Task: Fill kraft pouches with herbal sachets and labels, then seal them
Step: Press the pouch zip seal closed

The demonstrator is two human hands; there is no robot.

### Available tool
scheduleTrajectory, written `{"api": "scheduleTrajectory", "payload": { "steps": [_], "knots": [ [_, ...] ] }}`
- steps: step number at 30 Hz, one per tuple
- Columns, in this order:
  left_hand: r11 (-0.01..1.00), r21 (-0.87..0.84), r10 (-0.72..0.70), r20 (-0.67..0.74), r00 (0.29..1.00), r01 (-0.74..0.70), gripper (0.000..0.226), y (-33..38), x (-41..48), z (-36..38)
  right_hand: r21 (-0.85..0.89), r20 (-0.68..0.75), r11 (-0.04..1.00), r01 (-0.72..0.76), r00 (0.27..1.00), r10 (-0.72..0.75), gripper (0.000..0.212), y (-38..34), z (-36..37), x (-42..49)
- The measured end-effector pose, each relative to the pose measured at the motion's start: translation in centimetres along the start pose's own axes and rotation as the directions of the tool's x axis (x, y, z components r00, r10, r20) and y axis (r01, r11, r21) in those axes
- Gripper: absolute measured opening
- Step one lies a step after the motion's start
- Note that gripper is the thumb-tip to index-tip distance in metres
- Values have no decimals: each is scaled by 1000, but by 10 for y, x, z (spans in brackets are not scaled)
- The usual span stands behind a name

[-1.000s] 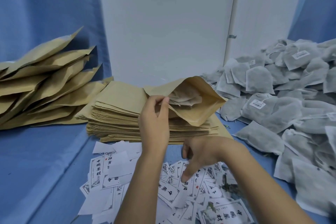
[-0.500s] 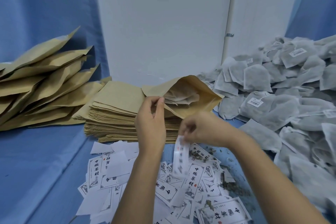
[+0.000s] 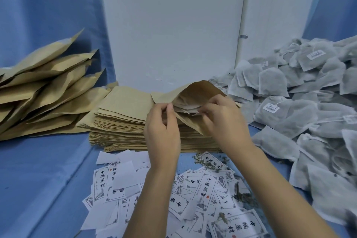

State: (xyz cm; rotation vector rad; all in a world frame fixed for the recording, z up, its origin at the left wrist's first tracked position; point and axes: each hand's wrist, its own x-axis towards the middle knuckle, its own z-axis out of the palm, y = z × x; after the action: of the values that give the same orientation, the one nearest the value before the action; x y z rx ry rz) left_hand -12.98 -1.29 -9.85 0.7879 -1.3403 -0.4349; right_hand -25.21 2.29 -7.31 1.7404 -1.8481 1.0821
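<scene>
The thumb and forefinger of the left hand [image 3: 162, 129] are pressed together on the near lip of an open kraft pouch [image 3: 201, 91], pinching it and holding the mouth apart. The fingers of the right hand [image 3: 226, 121] are curled inward at the other side of that mouth, their tips at the lower lip; whether they grip the paper, a label or nothing cannot be made out. Pale sachets [image 3: 185, 104] show inside the opening (how many is not clear). The pouch lies tilted on top of a stack of flat empty pouches [image 3: 123, 118], its mouth facing the person, and both forearms reach up to it from the lower edge of the view. Just in front of the stack, under the wrists, printed labels [image 3: 204, 189] lie scattered and overlapping, some face down, with dry herb crumbs [image 3: 204, 160] among them. To the right a large heap of grey sachets [image 3: 309, 114] spreads up to the stack's edge. To the left, plumper pouches [image 3: 42, 91] are piled at a slant. All of it sits on a blue cloth [image 3: 38, 179], with a white panel [image 3: 173, 25] standing behind.
</scene>
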Motion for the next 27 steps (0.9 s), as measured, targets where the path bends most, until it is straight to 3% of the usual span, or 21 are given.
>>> {"api": "scheduleTrajectory", "payload": {
  "steps": [4, 8, 15, 17, 19, 21, 22, 24, 26, 27],
  "knots": [
    [982, 30, 187, -75, 980, -185, 14, 2, -5, 2, -50, 47, 998, -48, 998, 50, 21, -1, 2, 0],
    [958, 9, 284, -129, 950, -286, 19, 6, -7, 6, -40, 116, 996, -80, 990, 84, 27, -2, 5, 1],
    [959, 5, 283, -131, 950, -285, 19, 4, -8, 6, 21, 295, 988, -150, 945, 137, 34, 1, 11, 0],
    [973, -1, 229, -98, 969, -230, 16, 3, -7, 6, 42, 259, 983, -177, 953, 160, 33, 0, 9, 0],
    [988, -11, 156, -52, 986, -157, 12, 4, -6, 6, 99, 106, 977, -188, 978, 178, 29, -4, 5, -2],
    [998, -51, 42, -15, 999, -43, 10, 6, -4, 7, 314, -9, 921, -228, 970, 243, 23, -14, -1, -4],
    [996, -86, -25, -6, 1000, 24, 10, 6, -2, 8, 446, 31, 856, -263, 960, 279, 24, -17, -4, -4],
    [977, -159, -146, -1, 989, 144, 14, 9, 0, 9, 599, 359, 691, -405, 907, 220, 31, -21, -7, -5],
    [940, -226, -268, -24, 963, 256, 18, 13, 3, 10, 535, 727, 610, -584, 687, 20, 47, -23, -4, -8],
    [907, -276, -342, -39, 939, 319, 16, 12, 5, 11, 495, 806, 596, -632, 590, -44, 56, -24, 0, -11]
  ]
}}
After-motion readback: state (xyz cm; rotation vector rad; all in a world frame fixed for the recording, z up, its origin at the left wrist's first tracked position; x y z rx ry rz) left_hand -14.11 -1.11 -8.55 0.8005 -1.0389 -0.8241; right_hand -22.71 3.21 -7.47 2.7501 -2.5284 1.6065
